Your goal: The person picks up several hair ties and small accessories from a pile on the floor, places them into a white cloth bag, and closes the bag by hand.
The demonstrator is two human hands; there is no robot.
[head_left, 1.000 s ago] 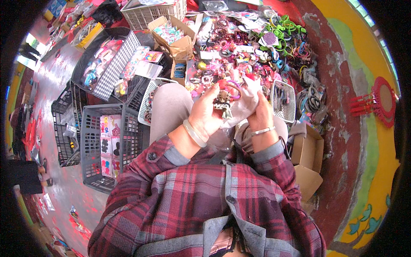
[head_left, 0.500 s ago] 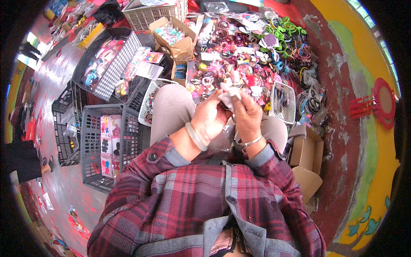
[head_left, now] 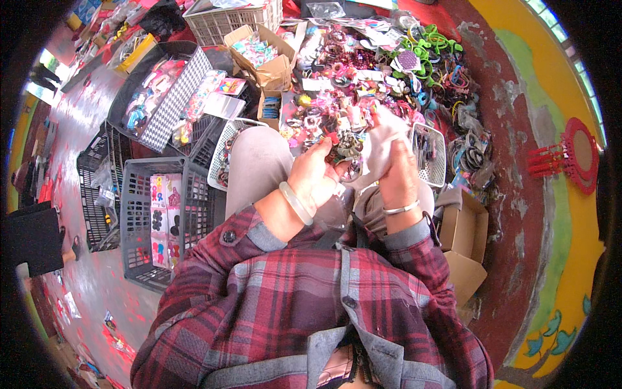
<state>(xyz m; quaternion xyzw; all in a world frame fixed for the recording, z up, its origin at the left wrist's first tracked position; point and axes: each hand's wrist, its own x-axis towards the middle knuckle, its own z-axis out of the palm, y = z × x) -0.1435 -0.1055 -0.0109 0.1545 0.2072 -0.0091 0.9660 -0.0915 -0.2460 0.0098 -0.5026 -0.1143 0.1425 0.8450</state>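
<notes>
In front of my knees, my right hand [head_left: 400, 178] grips a thin, crumpled whitish sheet [head_left: 379, 148]; whether it is cloth or plastic I cannot tell. The sheet hangs between my two hands, blurred at its upper end. My left hand [head_left: 312, 174] is curled with its thumb raised, beside a small cluster of dark and coloured bits [head_left: 345, 153]. What lies in its fingers blends with the pile behind. Beyond both hands spreads a heap of hair accessories [head_left: 350, 97], mostly pink and red.
A white basket [head_left: 429, 152] stands right of my hands, another white basket [head_left: 220, 152] by my left knee. Further left are a grey crate [head_left: 139, 223] with carded goods and a black case [head_left: 172, 104]. Open cardboard boxes [head_left: 463, 233] lie at right. Green headbands [head_left: 433, 48] sit far right.
My hands have moved apart, the right one going rightward. The whitish sheet, bunched between both hands before, is now spread longer and held by the right hand.
</notes>
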